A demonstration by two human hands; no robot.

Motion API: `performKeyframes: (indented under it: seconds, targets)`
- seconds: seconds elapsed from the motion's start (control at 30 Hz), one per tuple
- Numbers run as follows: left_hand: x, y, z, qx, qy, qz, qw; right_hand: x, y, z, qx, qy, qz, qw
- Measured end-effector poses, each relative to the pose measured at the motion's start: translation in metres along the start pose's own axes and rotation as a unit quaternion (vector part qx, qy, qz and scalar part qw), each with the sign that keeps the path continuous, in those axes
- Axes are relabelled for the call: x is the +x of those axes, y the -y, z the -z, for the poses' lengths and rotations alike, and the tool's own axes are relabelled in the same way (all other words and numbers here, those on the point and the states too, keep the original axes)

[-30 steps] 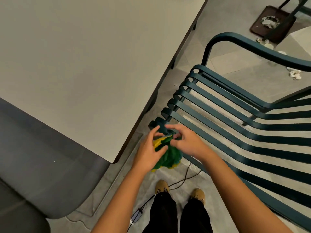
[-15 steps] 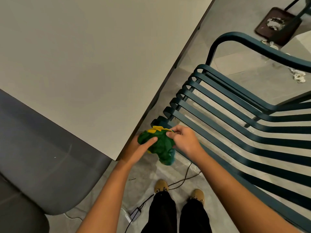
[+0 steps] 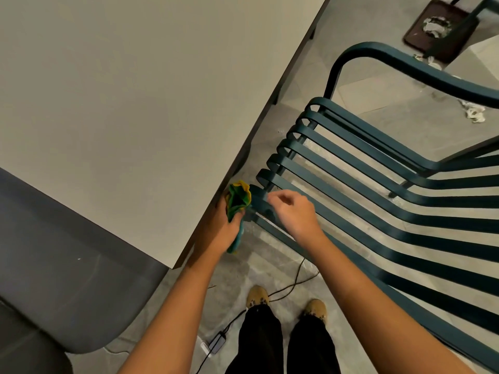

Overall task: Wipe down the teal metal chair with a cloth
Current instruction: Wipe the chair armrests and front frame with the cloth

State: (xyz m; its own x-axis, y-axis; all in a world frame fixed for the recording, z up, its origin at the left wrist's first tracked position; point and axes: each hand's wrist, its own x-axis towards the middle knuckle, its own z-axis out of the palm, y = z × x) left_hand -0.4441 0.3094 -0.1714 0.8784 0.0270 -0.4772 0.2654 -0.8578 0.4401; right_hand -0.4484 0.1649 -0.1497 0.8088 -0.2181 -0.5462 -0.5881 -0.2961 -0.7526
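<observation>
Left hand (image 3: 224,228) is gripping a bunched green-and-yellow cloth (image 3: 238,198), fingers curled round it, with a tail of fabric hanging down past the palm toward six o'clock. It is sitting right against the edge of the pale table (image 3: 135,90), whose corner is pointing down at seven o'clock of the hand. Just at three o'clock of the cloth, the teal metal chair (image 3: 378,211) is presenting the rolled front ends of its slats, and the cloth is touching or nearly touching the nearest one. Right hand (image 3: 294,211) is hovering over those nearest slat ends, blurred, its fingers loosely bent and holding nothing. Chair slats are sweeping away toward three and four o'clock, the curved armrest arching at one o'clock. A dark grey seat (image 3: 67,279) is filling the eight o'clock corner. On the floor at six o'clock, tan shoes (image 3: 258,295) are standing beside a black cable (image 3: 294,282) leading to a small adapter (image 3: 216,342). A brown square base (image 3: 421,36) holding crumpled white paper is lying at one o'clock, with white scraps (image 3: 474,114) nearby.
</observation>
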Motion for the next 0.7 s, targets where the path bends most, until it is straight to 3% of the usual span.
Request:
performKeyframes:
  seconds: [0.1,0.27,0.37,0.53,0.7]
  targets:
    - [0.005,0.001,-0.008,-0.028,0.006,-0.023,0.999,0.005,-0.014,0.001,-0.048,-0.047,0.022,0.997]
    - [0.0,0.003,-0.016,-0.014,-0.045,-0.102,0.994,0.011,-0.03,-0.002,-0.042,-0.054,0.007,0.998]
    - [-0.007,-0.003,-0.022,0.013,-0.026,-0.135,0.99,0.012,-0.035,-0.006,-0.046,-0.05,0.001,0.998]
    - [-0.008,-0.018,-0.035,0.129,-0.014,-0.072,0.989,0.006,-0.036,-0.01,-0.046,-0.058,0.021,0.997]
    - [-0.008,-0.029,-0.029,0.044,-0.004,-0.017,0.999,0.011,-0.035,-0.007,-0.054,-0.049,0.004,0.997]
